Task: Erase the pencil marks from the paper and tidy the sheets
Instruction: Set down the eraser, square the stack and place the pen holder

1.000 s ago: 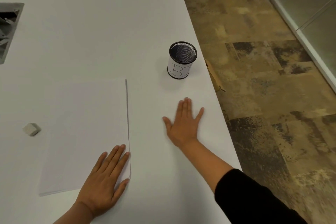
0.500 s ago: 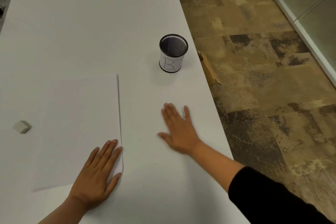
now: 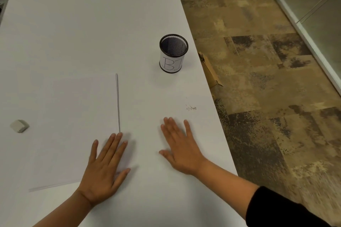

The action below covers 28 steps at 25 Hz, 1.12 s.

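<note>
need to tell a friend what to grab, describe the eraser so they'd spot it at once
Start at the white table and find the stack of paper under the left hand. Just beyond the stack's left edge, lying alone on the bare tabletop, is the eraser. It is the only small greyish-white block with rounded corners; everything near it is flat.

Left hand [image 3: 103, 175] flat, palm down, fingers straight and slightly fanned, thumb splayed toward the other hand, bare forearm running back toward the lower left. Right hand [image 3: 181, 149] likewise flat and palm down just beside it, a little farther forward, fingers spread and angled up and slightly left, thumb pointing at the left hand. Right forearm bare to a dark sleeve [image 3: 276, 210] pushed up near the elbow.
</note>
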Available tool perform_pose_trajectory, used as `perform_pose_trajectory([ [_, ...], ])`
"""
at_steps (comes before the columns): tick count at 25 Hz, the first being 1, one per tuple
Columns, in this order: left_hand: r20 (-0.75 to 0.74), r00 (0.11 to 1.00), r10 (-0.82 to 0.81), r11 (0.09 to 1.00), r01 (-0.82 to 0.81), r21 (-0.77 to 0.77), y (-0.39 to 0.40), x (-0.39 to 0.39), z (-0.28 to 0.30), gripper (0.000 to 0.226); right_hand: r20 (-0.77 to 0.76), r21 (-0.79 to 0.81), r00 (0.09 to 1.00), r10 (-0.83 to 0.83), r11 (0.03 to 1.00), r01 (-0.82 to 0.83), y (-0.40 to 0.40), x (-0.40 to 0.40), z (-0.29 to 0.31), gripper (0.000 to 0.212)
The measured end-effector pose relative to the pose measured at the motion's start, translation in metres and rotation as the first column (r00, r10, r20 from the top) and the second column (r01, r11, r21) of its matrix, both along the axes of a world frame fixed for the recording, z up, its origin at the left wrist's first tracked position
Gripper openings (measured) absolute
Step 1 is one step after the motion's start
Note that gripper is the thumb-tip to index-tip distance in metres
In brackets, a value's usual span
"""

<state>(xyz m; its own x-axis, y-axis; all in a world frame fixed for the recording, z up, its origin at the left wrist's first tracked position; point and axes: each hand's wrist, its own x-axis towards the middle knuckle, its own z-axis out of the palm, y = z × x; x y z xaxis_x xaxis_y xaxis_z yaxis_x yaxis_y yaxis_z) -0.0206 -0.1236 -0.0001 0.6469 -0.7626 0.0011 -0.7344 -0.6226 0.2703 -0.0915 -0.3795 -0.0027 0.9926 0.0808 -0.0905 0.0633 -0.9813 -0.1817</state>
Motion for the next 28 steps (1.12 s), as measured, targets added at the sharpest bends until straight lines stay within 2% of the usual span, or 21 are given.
perform_pose_trajectory([
  [2,-0.004,1.000,-0.009,0.999,0.009,-0.048,-0.036,0.006,0.004,0.064,-0.033,-0.007,0.996,0.085,0.996,-0.085,0.000,-0.007,-0.002,0.068],
  [5,-0.054,0.998,0.028,0.999,-0.030,-0.029,-0.092,0.023,-0.003,0.066,-0.025,-0.038,0.997,0.075,0.996,-0.076,-0.017,0.005,-0.006,0.069],
  [10,-0.096,0.989,0.110,0.994,-0.111,-0.010,-0.139,0.044,-0.024,0.085,-0.011,-0.113,0.977,-0.215,0.971,0.212,-0.067,0.043,-0.006,0.078],
  [13,-0.037,0.993,0.116,0.993,-0.116,0.003,-0.143,0.045,-0.028,0.075,0.025,-0.136,0.956,-0.294,0.946,0.294,-0.084,0.045,0.001,0.076],
  [15,-0.029,0.992,0.126,0.992,-0.126,0.018,-0.144,0.045,-0.030,0.070,0.046,-0.087,0.938,-0.342,0.934,0.345,-0.080,0.032,0.006,0.071],
  [18,-0.007,0.992,0.125,0.992,-0.124,0.027,-0.145,0.044,-0.030,0.069,0.021,-0.086,0.940,-0.341,0.936,0.341,-0.063,-0.004,0.002,0.072],
  [22,-0.002,0.987,0.164,0.984,-0.163,0.067,-0.159,0.044,-0.028,0.077,0.030,-0.179,0.824,-0.565,0.809,0.561,-0.057,-0.013,-0.004,0.085],
  [24,-0.018,0.991,0.133,0.987,-0.131,0.093,-0.174,0.047,-0.024,0.081,0.011,-0.158,0.810,-0.587,0.799,0.581,-0.059,0.006,-0.005,0.083],
  [28,-0.073,0.997,-0.038,0.995,0.044,0.093,-0.213,0.044,-0.020,0.081,0.011,-0.143,0.858,-0.513,0.849,0.509,-0.075,0.035,-0.006,0.074],
])
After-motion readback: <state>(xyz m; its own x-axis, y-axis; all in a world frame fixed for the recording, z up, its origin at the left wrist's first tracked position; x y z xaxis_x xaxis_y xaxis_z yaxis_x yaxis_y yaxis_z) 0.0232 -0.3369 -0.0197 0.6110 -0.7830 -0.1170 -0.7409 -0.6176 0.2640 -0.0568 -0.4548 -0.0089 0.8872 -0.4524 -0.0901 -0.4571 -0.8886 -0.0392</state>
